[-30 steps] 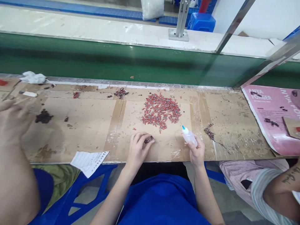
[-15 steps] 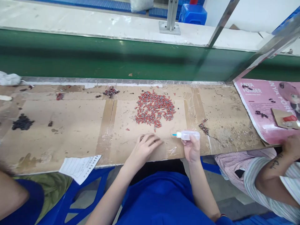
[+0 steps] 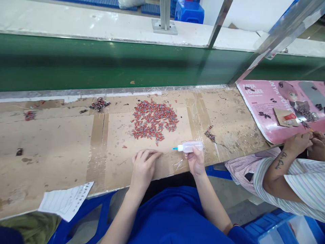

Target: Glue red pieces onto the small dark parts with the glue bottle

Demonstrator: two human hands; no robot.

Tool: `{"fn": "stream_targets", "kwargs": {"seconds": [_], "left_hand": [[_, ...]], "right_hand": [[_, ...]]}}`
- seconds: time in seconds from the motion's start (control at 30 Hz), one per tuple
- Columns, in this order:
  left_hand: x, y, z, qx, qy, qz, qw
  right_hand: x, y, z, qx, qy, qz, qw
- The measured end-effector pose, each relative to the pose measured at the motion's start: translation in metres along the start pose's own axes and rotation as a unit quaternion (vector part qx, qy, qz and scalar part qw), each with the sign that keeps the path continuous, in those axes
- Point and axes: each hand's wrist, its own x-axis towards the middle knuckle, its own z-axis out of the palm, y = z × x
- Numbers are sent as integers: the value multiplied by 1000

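A translucent squeeze bottle [image 3: 191, 147] with a white cap and a blue needle tip lies level in my right hand [image 3: 196, 161], its tip pointing left. My left hand [image 3: 144, 166] rests low over the cardboard, fingers curled and close together; what they hold, if anything, is hidden. Between the tip and my left hand is a small gap. Beyond both hands spreads a large pile of small red-and-metal pieces [image 3: 153, 119], with one loose red piece [image 3: 124, 147] at its near left.
Cardboard with tape covers the table [image 3: 63, 142]. Small heaps of pieces lie at the back left [image 3: 100, 104] and right [image 3: 210, 134]. A paper sheet [image 3: 66, 200] overhangs the front edge. A co-worker's hands [image 3: 299, 145] work at a pink poster [image 3: 269, 122]. A green panel [image 3: 101, 64] stands behind.
The view has swung to the right, so the table's things sit further left and more of the co-worker shows. The bottle stays in my right hand; my left hand has turned slightly.
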Motion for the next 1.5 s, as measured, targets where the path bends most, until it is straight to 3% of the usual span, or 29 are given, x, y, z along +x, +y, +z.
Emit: {"fn": "stream_targets", "kwargs": {"seconds": [0.2, 0.37, 0.5, 0.73, 1.5], "left_hand": [[-4, 7, -12, 69, 39, -71, 994], [-10, -3, -24, 23, 5, -16, 1000], [-12, -9, -18, 4, -21, 11, 1000], [-10, -6, -1, 8, 45, -52, 998], [-9, -5, -3, -5, 33, -75, 997]], "right_hand": [[0, 3, 1, -38, -4, -9, 999], [-2, 8, -1, -120, -16, -34, 992], [-6, 6, 6, -178, -9, -68, 982], [-13, 7, 19, -230, -26, -76, 970], [-10, 12, 16, -260, -47, -70, 962]]}}
